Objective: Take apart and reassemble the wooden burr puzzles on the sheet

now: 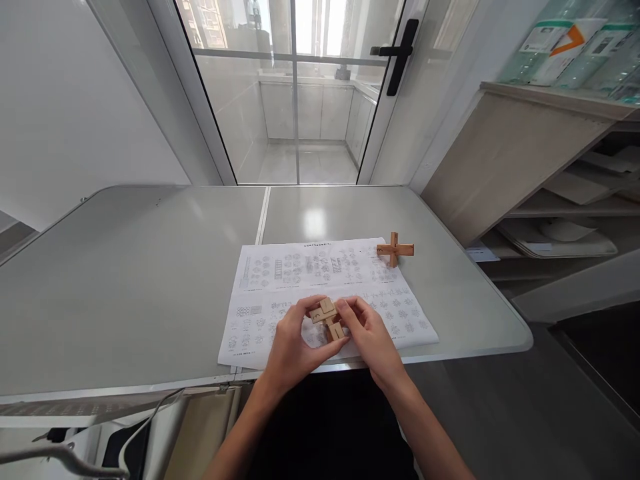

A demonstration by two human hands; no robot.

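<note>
Between my two hands is a light wooden interlocking puzzle (327, 315), its pieces marked with dark characters. My left hand (295, 340) grips it with fingers above and the thumb along its lower side. On the other side my right hand (367, 333) pinches it with thumb and fingertips; the contact is partly hidden. Under the hands lies a white instruction sheet (260, 320) printed with small diagrams, its fold line running across. A darker wooden cross-shaped puzzle (395, 250) rests at the sheet's upper right corner, partly on the sheet and partly on the table.
The grey table (125, 287) has rounded corners and a seam across it. Beyond it stands a glass door with a black handle (403, 57). To the right is a wooden shelf unit (525, 147) with bottles (575, 47) on top. A cable (145, 427) hangs at lower left.
</note>
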